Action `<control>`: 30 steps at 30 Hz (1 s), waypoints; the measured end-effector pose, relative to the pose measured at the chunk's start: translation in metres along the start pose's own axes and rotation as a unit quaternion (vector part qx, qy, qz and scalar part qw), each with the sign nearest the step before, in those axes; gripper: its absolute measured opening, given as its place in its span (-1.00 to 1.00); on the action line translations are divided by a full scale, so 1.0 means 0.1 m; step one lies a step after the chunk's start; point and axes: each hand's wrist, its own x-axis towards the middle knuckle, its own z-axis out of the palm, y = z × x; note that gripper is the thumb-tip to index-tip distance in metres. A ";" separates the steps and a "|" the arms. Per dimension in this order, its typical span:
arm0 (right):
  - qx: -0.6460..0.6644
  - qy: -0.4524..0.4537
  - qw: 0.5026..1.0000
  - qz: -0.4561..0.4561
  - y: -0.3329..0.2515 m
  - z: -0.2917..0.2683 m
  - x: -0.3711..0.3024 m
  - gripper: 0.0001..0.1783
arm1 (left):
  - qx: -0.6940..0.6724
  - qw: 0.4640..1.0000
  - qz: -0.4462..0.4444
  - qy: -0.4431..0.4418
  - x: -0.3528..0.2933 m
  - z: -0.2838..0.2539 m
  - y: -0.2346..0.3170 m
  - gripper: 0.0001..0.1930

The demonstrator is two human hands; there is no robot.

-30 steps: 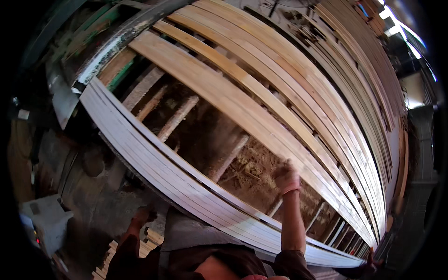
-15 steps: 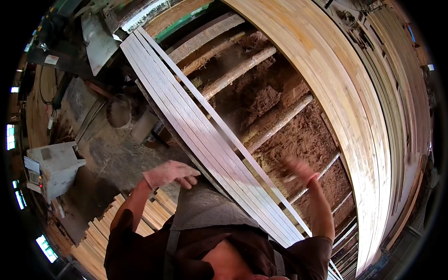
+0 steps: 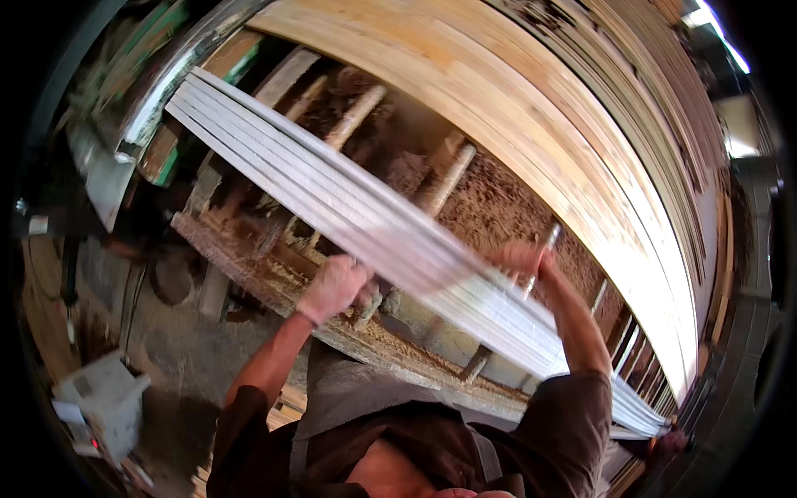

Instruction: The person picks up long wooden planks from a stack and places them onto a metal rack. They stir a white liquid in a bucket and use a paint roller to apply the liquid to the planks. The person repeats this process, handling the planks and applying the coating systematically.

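Observation:
A bundle of long pale wooden strips, pressed close together, runs slantwise in front of me over a frame of wooden crossbars. My left hand, in a pale glove, is curled closed at the bundle's near edge, its fingertips partly hidden there. At the far edge my right hand has its fingers bent against the strips; motion smears them somewhat. The middle of the bundle is blurred too. Below the strips, sawdust lies along a rough timber rail close to my apron.
Beyond the bundle lies a wide layer of yellowish boards, with stacked darker planks behind. Round crossbars span the brown sawdust. A whitish box stands at lower left. What looks like another person's hand is at the strips' right end.
The strips have shifted away from my body, and the separate far strip now lies against the others. My left hand has moved to their near edge, my right to their far edge. The view has turned.

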 end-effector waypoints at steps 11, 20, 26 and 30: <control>0.314 -0.011 0.911 -0.268 0.90 1.59 -0.75 -0.31 | -0.410 0.895 -0.098 0.143 0.59 -0.63 -0.52 0.10; 0.811 0.086 0.429 -0.388 1.05 2.25 0.55 -0.41 | -0.535 0.829 0.064 0.147 1.39 -0.19 -0.15 0.22; 0.792 0.105 0.423 -0.428 0.94 1.81 0.75 -0.24 | -0.527 0.819 0.142 0.175 1.73 -0.03 0.10 0.17; 0.686 0.242 0.525 -0.442 0.92 1.53 0.83 -0.21 | -0.541 0.819 0.161 0.099 1.92 -0.28 -0.04 0.10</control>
